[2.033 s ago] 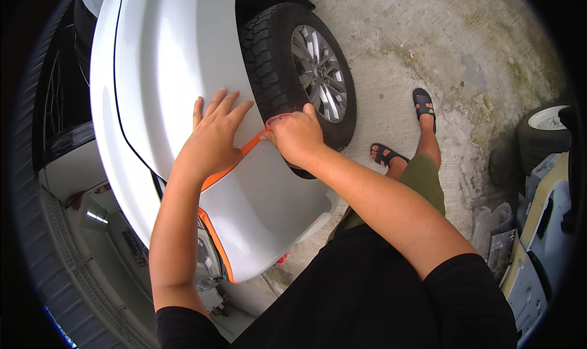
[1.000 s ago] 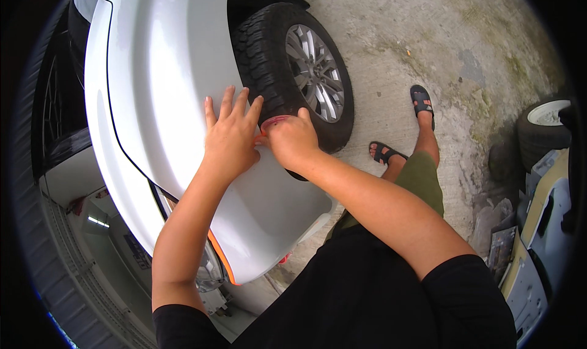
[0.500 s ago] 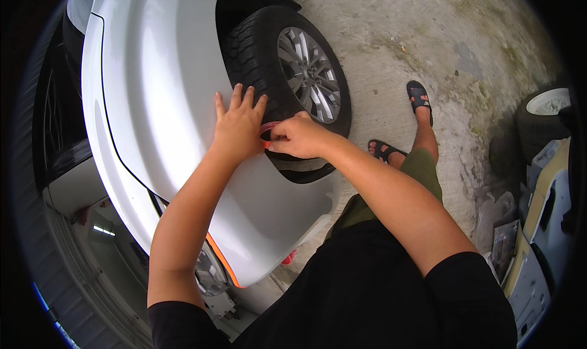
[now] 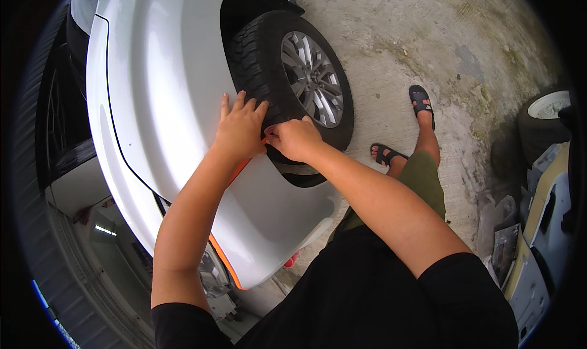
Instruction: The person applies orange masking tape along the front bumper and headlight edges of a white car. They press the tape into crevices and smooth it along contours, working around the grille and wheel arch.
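Note:
My left hand (image 4: 240, 129) lies on the white-silver car fender (image 4: 183, 98) beside the wheel arch, palm down and fingers spread. Just to its right, my right hand (image 4: 295, 140) is closed around a roll of orange tape (image 4: 269, 129), mostly hidden by the fingers. An orange tape strip (image 4: 238, 173) shows on the panel below my left wrist, partly covered by the forearm. Another orange strip (image 4: 225, 262) runs along the panel edge by the headlight (image 4: 211, 275). Behind my hands stands the front wheel (image 4: 312, 77) with its black tire.
A loose wheel (image 4: 547, 113) lies at the right, above several leaning body panels (image 4: 538, 233). My sandalled feet (image 4: 420, 101) stand on the stained concrete floor (image 4: 391, 61). A small red object (image 4: 291, 260) sits below the bumper corner.
An orange strip now shows beside my left wrist where bare panel was before. My right hand has turned slightly, hiding more of the roll. The view has shifted slightly.

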The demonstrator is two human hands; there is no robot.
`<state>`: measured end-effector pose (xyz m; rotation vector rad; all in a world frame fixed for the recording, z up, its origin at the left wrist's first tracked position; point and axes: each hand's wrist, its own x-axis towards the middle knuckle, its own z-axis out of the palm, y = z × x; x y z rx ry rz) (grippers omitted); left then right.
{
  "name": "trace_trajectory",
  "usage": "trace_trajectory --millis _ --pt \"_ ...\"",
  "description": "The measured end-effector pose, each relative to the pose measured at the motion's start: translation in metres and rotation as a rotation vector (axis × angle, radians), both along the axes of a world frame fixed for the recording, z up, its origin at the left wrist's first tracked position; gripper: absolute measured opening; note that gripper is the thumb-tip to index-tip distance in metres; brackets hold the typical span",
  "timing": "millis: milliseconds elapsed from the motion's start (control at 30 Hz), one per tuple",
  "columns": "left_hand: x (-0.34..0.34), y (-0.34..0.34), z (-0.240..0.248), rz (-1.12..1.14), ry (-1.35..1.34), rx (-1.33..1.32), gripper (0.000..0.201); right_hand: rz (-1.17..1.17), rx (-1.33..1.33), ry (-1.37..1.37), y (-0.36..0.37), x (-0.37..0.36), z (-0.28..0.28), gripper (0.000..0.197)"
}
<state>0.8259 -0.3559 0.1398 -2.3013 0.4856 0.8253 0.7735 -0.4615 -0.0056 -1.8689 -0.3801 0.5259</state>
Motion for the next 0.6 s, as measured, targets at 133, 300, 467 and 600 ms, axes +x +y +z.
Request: trace_trajectory --millis 133,300,467,600 --pt "-0.004 0.004 -0.008 0.009 -0.055 -0.108 0.098 -0.041 0.016 -0.066 0.007 0.0 -0.004 0.023" --pt "0.0 0.003 -0.01 0.074 -0.02 -0.136 0.077 -0.02 0.009 -0.072 0.014 0.001 -0.005 0.018" --pt "0.003 0.011 0.014 -0.046 -0.179 -0.202 0.065 0.0 0.304 0.116 0.011 0.006 -0.009 0.017" --pt "-0.013 0.011 0.018 0.006 -0.202 -0.177 0.068 0.133 0.23 0.149 0.013 0.018 -0.005 0.019"
